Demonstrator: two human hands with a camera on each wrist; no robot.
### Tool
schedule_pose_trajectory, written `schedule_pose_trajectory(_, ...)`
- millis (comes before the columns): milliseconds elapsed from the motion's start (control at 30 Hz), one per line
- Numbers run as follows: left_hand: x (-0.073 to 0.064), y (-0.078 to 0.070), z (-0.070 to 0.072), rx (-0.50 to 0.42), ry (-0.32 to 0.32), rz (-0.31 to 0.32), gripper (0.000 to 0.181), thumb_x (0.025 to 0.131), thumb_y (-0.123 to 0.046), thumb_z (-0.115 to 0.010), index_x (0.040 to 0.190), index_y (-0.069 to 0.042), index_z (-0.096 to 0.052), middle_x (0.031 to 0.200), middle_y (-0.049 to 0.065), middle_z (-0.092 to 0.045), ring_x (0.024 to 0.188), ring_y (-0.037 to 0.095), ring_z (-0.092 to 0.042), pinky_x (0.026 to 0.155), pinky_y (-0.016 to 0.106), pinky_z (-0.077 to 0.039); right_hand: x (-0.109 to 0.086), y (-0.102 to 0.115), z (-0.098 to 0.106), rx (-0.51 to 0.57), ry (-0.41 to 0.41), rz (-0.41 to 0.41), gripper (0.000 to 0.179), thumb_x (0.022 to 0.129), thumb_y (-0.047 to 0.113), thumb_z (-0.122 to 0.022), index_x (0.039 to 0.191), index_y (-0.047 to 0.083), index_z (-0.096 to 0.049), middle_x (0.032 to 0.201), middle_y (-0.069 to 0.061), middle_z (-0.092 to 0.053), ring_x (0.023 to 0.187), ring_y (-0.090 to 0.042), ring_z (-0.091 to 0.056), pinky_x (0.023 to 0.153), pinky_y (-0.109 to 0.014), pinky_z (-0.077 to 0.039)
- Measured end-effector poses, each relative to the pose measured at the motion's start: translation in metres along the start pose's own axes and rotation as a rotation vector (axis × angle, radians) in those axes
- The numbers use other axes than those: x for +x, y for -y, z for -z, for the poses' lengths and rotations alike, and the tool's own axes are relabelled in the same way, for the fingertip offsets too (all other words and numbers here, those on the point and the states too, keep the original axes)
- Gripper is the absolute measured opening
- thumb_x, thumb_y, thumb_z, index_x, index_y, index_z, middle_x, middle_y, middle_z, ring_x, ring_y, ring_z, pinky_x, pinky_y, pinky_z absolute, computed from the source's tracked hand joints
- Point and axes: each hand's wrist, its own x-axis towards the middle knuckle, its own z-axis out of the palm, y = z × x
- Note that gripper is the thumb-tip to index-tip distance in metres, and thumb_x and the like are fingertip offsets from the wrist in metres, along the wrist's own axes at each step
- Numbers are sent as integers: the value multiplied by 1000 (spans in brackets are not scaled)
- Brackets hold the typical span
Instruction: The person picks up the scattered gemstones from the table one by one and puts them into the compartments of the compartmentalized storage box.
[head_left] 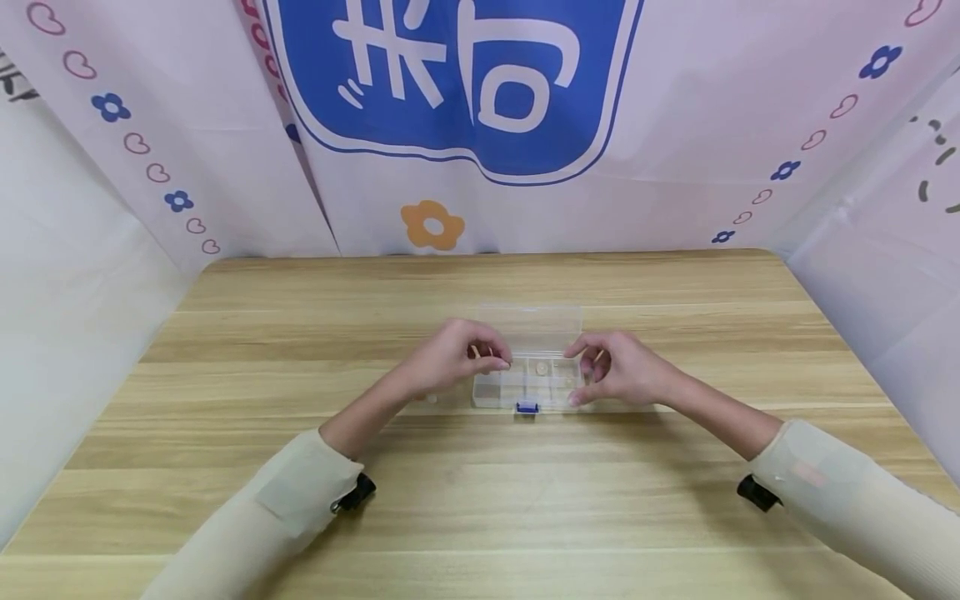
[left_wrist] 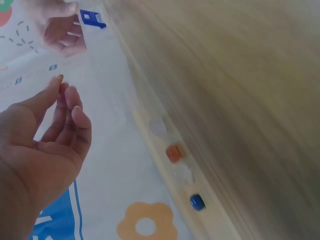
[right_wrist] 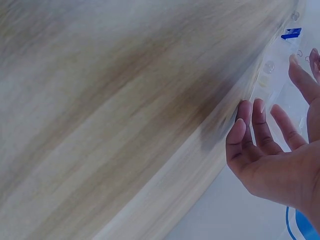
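Note:
A clear plastic compartment box with a blue latch lies on the table, its transparent lid raised at the back. My left hand is over the box's left part, pinching a small orange-brown piece between thumb and fingertip; most of the piece is hidden. With thumb and index finger spread across its right end, my right hand holds the box. A round cream-coloured piece sits in a back compartment. A paler piece shows faintly further right.
Near my left wrist, an orange bead, a blue bead and clear round pieces lie in a row on the wooden table. A printed cloth hangs behind the table's back edge.

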Motion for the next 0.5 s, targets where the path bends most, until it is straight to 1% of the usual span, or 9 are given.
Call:
schedule_pose_trajectory(67, 3, -1, -3, -7, 8, 0, 4, 96, -3, -74, 94, -2, -77, 88, 12, -75, 72, 19, -64, 67, 27, -54, 0, 0, 0, -1, -2, 3, 55, 73, 11, -95, 118, -5, -67, 87, -8, -63, 73, -17, -59, 68, -24, -52)
schedule_pose_trajectory(133, 6, -1, -5, -9, 11, 6, 4, 95, -3, -74, 94, -2, -78, 88, 13, -76, 72, 19, -64, 65, 25, -53, 0, -1, 0, -1, -2, 5, 55, 73, 11, -95, 118, -5, -68, 87, -8, -63, 73, -17, -59, 68, -24, -53)
schedule_pose_trajectory(233, 10, -3, -8, -3, 10, 9, 4, 95, -3, -75, 94, -3, -78, 88, 12, -76, 70, 12, -62, 64, 23, -52, 0, -1, 0, -6, -3, 7, 55, 73, 11, -95, 117, -5, -68, 87, -8, -64, 73, -17, -60, 68, -25, -53)
schedule_pose_trajectory(333, 13, -5, -10, 8, 10, -12, 4, 95, -3, -75, 93, -3, -78, 87, 11, -76, 69, 7, -59, 63, 23, -51, 0, -1, 0, -11, -4, 8, 55, 73, 12, -96, 118, -5, -68, 87, -8, -64, 73, -17, -60, 69, -25, -53)
schedule_pose_trajectory(500, 18, -6, -14, 1, 22, -39, 4, 95, -2, -74, 92, -1, -77, 86, 12, -76, 70, 7, -60, 64, 22, -52, 0, 0, 0, -10, -4, 9, 56, 73, 13, -96, 118, -5, -68, 88, -8, -64, 73, -17, -60, 69, -25, -53)
